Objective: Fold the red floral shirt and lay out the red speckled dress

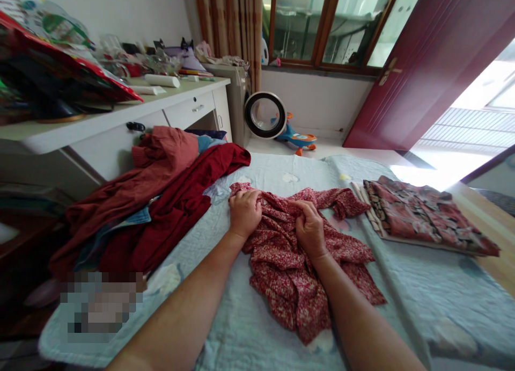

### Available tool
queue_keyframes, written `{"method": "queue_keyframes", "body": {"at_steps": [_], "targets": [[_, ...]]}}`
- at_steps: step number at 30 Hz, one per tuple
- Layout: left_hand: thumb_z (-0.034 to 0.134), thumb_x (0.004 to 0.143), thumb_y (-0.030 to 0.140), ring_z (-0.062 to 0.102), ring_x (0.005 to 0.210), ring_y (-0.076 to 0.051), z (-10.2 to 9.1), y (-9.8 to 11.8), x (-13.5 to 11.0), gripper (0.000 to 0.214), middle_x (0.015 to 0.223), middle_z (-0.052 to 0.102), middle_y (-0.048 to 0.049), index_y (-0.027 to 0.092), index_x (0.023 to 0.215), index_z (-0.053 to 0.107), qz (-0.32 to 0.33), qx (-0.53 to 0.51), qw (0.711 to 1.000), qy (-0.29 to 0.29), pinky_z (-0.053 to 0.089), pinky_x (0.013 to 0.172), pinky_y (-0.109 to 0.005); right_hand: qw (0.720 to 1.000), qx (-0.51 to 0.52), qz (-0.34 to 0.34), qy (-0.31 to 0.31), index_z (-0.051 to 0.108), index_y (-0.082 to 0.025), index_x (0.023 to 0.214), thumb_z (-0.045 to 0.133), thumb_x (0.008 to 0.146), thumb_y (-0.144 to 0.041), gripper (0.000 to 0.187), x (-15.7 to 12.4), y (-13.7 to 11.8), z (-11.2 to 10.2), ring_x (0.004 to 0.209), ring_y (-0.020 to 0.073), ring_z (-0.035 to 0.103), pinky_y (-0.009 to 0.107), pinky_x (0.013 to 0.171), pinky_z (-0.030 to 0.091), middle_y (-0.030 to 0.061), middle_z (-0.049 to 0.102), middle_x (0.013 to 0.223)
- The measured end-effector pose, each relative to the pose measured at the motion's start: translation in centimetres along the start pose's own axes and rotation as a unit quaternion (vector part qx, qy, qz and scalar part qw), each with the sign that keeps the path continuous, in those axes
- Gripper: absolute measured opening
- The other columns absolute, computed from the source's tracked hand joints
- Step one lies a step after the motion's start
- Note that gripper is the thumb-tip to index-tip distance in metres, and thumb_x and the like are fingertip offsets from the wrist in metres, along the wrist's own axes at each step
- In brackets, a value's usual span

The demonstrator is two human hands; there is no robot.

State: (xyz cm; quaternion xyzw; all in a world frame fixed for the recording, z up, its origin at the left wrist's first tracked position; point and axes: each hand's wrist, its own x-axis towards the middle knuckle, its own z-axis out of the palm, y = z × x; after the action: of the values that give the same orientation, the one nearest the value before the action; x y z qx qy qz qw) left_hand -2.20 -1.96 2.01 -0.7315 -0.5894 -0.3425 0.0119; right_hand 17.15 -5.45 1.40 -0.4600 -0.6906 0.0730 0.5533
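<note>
A red shirt with a small pale floral print (289, 274) lies crumpled on a light blue quilt (225, 312). Its upper edge is bunched near a small button, and one sleeve stretches out to the right. My left hand (246, 212) is closed on the cloth at the shirt's upper left, the fingertips partly hidden. Across from it, my right hand (310, 228) pinches the fabric right of the button, thumb and fingers together. Both hands press low, close to the quilt.
Left lies a heap of clothes with a dark red garment (177, 215) and a rust-coloured one (169, 151). Folded patterned clothes (426, 215) are stacked at right. Beyond stand a cluttered white desk (189, 105), a washing machine with open door (265, 115) and a blue ride-on toy (295, 137).
</note>
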Motion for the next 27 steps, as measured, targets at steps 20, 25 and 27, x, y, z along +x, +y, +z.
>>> {"method": "queue_keyframes", "body": {"at_steps": [20,25,27], "targets": [[0.053,0.089,0.028,0.063,0.085,-0.018,-0.9,-0.2,0.6,0.014,0.09,0.069,-0.0034,0.019,0.094,0.064,0.024,-0.27,0.962,-0.035,0.048,0.087,-0.033,0.905,0.294,0.304,0.045,0.067,-0.019,0.1,0.066,0.072,-0.029,0.029,0.1,3.0,-0.6,0.067,0.0134,0.058,0.026,0.061,0.048,0.001,0.068,0.086],[0.059,0.084,0.031,0.06,0.08,-0.016,-1.0,-0.2,0.9,0.016,0.084,0.066,-0.0024,0.016,0.085,0.064,-0.044,-0.417,0.903,-0.091,0.048,0.078,-0.028,0.892,0.342,0.291,0.052,0.066,-0.022,0.111,0.058,0.068,-0.02,0.044,0.9,2.9,-1.2,0.081,0.0188,0.065,0.033,0.069,0.054,0.004,0.071,0.102],[0.059,0.083,0.032,0.058,0.082,-0.017,-1.1,-0.1,0.9,0.017,0.084,0.064,-0.0027,0.016,0.081,0.064,-0.049,-0.442,0.889,-0.112,0.048,0.079,-0.028,0.89,0.35,0.289,0.044,0.066,-0.022,0.115,0.056,0.067,-0.019,0.049,1.2,2.4,-1.4,0.085,0.0208,0.067,0.036,0.072,0.055,0.005,0.072,0.103]]}}
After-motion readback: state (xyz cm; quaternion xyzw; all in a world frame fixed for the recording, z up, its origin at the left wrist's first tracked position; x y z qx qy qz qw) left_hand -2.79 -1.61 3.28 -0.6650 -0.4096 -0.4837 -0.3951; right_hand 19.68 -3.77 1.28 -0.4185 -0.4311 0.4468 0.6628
